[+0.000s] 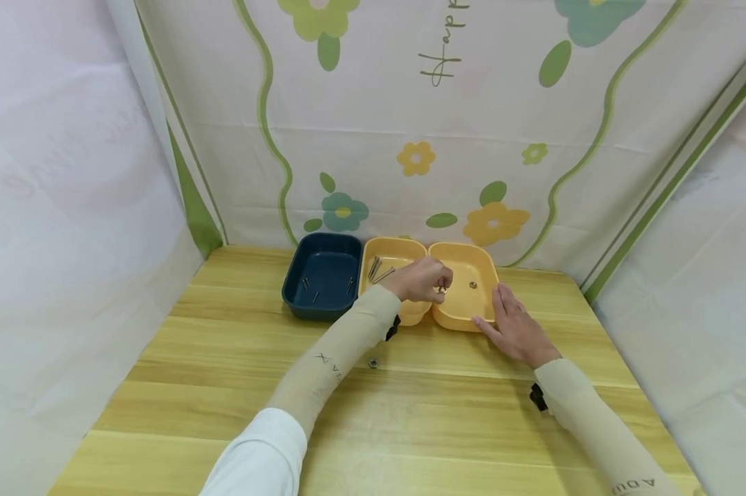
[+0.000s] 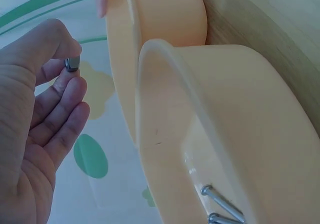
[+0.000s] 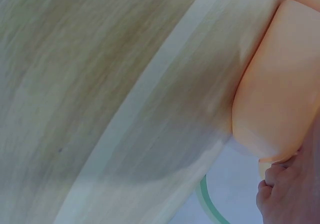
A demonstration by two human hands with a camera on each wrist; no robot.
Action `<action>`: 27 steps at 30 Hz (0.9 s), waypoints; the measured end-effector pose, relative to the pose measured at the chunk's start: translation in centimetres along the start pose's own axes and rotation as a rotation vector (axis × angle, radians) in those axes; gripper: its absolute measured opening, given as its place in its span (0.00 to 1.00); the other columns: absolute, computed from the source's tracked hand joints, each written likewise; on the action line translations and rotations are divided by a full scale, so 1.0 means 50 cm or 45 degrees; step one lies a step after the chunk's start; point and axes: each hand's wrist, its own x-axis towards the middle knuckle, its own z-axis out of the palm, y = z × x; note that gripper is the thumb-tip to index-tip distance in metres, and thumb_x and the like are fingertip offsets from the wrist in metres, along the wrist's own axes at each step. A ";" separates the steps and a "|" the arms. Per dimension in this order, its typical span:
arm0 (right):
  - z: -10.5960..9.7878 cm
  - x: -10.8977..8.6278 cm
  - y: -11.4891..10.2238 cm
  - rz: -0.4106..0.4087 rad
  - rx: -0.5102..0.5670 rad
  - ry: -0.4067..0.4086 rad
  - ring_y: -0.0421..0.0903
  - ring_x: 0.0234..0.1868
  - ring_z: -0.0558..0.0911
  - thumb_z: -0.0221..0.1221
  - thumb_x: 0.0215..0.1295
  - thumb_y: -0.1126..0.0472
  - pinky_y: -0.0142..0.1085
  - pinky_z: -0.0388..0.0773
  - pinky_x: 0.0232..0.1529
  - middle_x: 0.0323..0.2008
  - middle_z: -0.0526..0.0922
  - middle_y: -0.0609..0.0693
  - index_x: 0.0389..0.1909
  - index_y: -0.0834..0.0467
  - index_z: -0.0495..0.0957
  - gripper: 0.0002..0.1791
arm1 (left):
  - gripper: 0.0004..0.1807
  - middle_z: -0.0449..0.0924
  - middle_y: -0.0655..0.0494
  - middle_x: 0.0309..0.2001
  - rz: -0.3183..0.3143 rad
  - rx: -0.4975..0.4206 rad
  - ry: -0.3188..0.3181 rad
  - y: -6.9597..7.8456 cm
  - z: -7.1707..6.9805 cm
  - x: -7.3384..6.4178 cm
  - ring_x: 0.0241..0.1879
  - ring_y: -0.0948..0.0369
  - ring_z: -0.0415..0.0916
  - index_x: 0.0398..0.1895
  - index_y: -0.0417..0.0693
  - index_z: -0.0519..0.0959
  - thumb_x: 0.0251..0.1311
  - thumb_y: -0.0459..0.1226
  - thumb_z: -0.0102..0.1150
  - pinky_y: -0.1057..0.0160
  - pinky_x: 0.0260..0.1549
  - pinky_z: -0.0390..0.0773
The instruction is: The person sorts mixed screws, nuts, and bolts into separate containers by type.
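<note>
My left hand (image 1: 417, 279) is over the seam between two yellow trays and pinches a hex nut (image 2: 72, 64) between thumb and index finger. In the left wrist view its other fingers are loosely bent. My right hand (image 1: 520, 333) rests against the near right corner of the right yellow tray (image 1: 453, 324), fingers along the side and thumb at the front rim. One more nut (image 1: 473, 284) lies inside that tray. The middle yellow tray (image 1: 395, 241), partly hidden by my left hand, contains several long bolts (image 1: 375, 267).
A dark blue tray (image 1: 323, 311) with several small screws (image 1: 306, 282) stands left of the yellow ones. Another nut (image 1: 373, 363) lies on the wooden table (image 1: 422, 427), near my left forearm. A patterned cloth (image 1: 360, 103) hangs behind the trays.
</note>
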 end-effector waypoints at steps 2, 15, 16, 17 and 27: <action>0.000 -0.001 -0.001 0.004 0.004 -0.007 0.71 0.85 0.42 0.42 0.80 0.29 0.68 0.47 0.81 0.84 0.34 0.71 0.83 0.71 0.33 0.57 | 0.07 0.88 0.54 0.39 -0.012 -0.010 0.001 0.000 0.003 0.004 0.37 0.64 0.79 0.42 0.43 0.86 0.62 0.33 0.68 0.70 0.41 0.79; -0.003 -0.003 -0.004 0.002 0.008 -0.008 0.70 0.85 0.40 0.42 0.80 0.29 0.67 0.46 0.81 0.84 0.33 0.71 0.83 0.72 0.34 0.57 | 0.35 0.73 0.43 0.74 -0.272 0.035 0.005 -0.001 0.020 -0.004 0.73 0.50 0.73 0.75 0.38 0.71 0.70 0.44 0.68 0.59 0.73 0.74; -0.003 -0.002 -0.004 0.000 0.007 -0.008 0.70 0.85 0.40 0.42 0.80 0.30 0.67 0.46 0.81 0.84 0.33 0.71 0.83 0.72 0.34 0.57 | 0.35 0.72 0.43 0.75 -0.285 0.031 0.012 -0.002 0.016 -0.010 0.74 0.50 0.72 0.76 0.38 0.70 0.70 0.44 0.68 0.58 0.74 0.73; -0.004 -0.002 -0.003 0.001 0.007 -0.009 0.70 0.85 0.40 0.42 0.80 0.30 0.67 0.46 0.81 0.84 0.33 0.71 0.83 0.72 0.33 0.57 | 0.35 0.73 0.43 0.75 -0.287 0.030 0.021 -0.004 0.012 -0.018 0.74 0.50 0.72 0.75 0.39 0.71 0.70 0.45 0.68 0.57 0.74 0.73; -0.003 -0.003 0.000 -0.004 0.007 -0.005 0.70 0.85 0.40 0.42 0.80 0.30 0.67 0.46 0.82 0.84 0.34 0.72 0.83 0.72 0.33 0.57 | 0.32 0.77 0.44 0.71 -0.228 0.046 0.041 -0.013 -0.040 -0.100 0.70 0.50 0.76 0.72 0.39 0.75 0.70 0.43 0.68 0.55 0.70 0.77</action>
